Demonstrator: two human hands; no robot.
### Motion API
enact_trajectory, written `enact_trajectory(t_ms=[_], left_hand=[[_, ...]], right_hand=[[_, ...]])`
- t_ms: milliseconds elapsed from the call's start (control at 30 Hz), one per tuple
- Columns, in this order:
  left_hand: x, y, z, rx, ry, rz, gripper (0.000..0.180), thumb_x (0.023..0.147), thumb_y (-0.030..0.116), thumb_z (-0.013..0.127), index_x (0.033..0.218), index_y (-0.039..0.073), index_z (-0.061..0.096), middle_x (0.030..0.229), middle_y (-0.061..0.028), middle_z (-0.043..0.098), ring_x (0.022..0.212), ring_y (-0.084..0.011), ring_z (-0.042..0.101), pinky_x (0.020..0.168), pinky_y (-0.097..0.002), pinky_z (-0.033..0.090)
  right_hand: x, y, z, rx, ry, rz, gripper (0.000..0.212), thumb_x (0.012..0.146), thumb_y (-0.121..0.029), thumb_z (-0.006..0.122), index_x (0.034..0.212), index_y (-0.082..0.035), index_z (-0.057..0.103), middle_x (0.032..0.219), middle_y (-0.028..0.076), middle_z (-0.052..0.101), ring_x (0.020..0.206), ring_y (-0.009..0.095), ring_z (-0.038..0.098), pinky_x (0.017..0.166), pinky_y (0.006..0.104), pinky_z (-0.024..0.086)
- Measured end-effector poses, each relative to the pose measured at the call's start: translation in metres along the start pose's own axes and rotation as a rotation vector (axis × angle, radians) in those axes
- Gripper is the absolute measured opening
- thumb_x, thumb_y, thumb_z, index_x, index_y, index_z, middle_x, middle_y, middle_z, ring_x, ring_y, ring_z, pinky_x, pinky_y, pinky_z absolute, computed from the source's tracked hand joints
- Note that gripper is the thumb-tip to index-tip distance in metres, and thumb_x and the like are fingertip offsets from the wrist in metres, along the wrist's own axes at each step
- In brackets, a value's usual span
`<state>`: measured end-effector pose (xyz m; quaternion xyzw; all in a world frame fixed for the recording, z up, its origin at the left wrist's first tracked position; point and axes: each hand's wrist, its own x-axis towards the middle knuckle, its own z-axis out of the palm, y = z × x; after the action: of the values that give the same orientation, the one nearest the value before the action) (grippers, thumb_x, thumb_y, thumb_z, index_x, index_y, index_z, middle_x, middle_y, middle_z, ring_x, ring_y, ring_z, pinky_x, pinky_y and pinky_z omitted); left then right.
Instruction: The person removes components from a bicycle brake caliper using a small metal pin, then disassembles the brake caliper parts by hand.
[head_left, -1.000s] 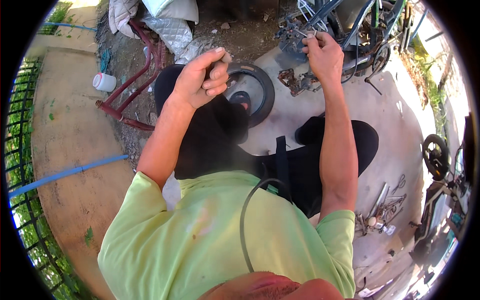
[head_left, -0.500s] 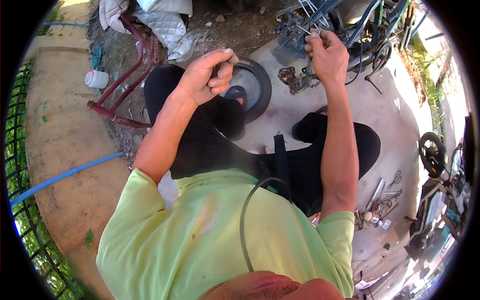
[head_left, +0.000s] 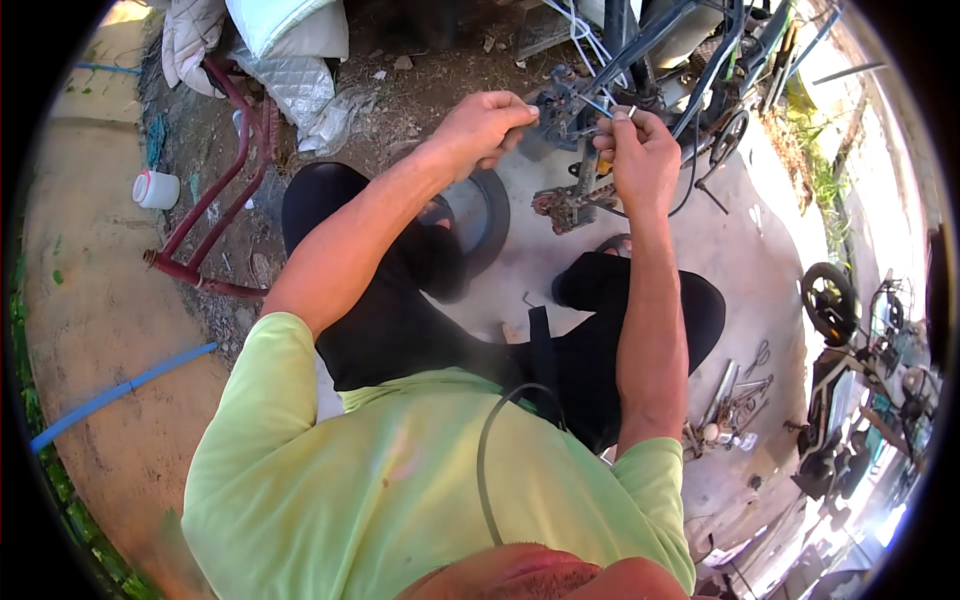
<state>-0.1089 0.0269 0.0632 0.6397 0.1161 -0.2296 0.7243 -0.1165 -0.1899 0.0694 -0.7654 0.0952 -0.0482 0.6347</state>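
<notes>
My left hand (head_left: 488,130) is raised in front of me, thumb and fingers pinched together; anything between them is too small to make out. Higher and to the right, my right hand (head_left: 643,150) pinches a thin pale strand (head_left: 600,104), a cable or a rod. Both hands are beside the dark bicycle frame (head_left: 655,40), where white cables (head_left: 583,35) hang. Below the hands are a rusty pedal-like part (head_left: 553,208) and greasy mechanical parts (head_left: 565,100). A black tyre (head_left: 492,225) lies by my left foot.
A dark red bicycle frame (head_left: 205,215) lies at the left, near a white tub (head_left: 156,189) and a blue pipe (head_left: 125,388). Hand tools (head_left: 735,410) are on the concrete at the right. Beyond them stands a small wheel (head_left: 829,303) among piled parts.
My left hand has moved right, toward my right hand, and its fingers have drawn together. My right hand has come slightly down, still holding the thin strand. The view has shifted a little.
</notes>
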Motion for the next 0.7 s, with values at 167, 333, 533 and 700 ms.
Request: enact_trajectory(t_ms=[167, 333, 533, 700], left_hand=[[0.014, 0.012, 0.006, 0.165, -0.045, 0.085, 0.022, 0.097, 0.027, 0.066, 0.090, 0.006, 0.064, 0.064, 0.0016, 0.053, 0.048, -0.0068, 0.041, 0.042, -0.0253, 0.029], [0.024, 0.015, 0.008, 0.267, -0.020, 0.141, 0.023, 0.098, 0.027, 0.064, 0.087, 0.007, 0.065, 0.062, 0.0035, 0.051, 0.047, -0.0058, 0.043, 0.041, -0.0247, 0.030], [0.029, 0.012, 0.007, 0.422, -0.006, 0.271, 0.024, 0.097, 0.027, 0.066, 0.089, 0.005, 0.068, 0.065, 0.0024, 0.057, 0.055, -0.0058, 0.047, 0.050, -0.0260, 0.035], [0.028, 0.014, 0.009, 0.460, -0.001, 0.261, 0.025, 0.096, 0.029, 0.067, 0.094, 0.005, 0.070, 0.066, 0.0028, 0.057, 0.060, -0.0064, 0.049, 0.056, -0.0261, 0.037]], right_hand=[[0.001, 0.002, 0.002, -0.048, -0.018, 0.012, 0.026, 0.099, -0.018, 0.062, 0.106, 0.006, 0.069, 0.089, 0.010, 0.076, 0.074, 0.012, 0.072, 0.065, 0.0262, 0.056], [0.002, 0.004, 0.002, -0.074, -0.037, -0.012, 0.024, 0.099, -0.015, 0.061, 0.110, 0.004, 0.069, 0.091, 0.011, 0.076, 0.075, 0.014, 0.073, 0.067, 0.0269, 0.056], [0.000, -0.003, -0.003, -0.359, -0.097, -0.335, 0.022, 0.099, -0.013, 0.061, 0.110, 0.004, 0.069, 0.090, 0.012, 0.075, 0.075, 0.015, 0.072, 0.069, 0.0288, 0.056], [-0.001, -0.003, 0.000, -0.299, -0.091, -0.272, 0.023, 0.099, -0.014, 0.061, 0.110, 0.005, 0.069, 0.091, 0.012, 0.076, 0.075, 0.015, 0.071, 0.067, 0.0290, 0.055]])
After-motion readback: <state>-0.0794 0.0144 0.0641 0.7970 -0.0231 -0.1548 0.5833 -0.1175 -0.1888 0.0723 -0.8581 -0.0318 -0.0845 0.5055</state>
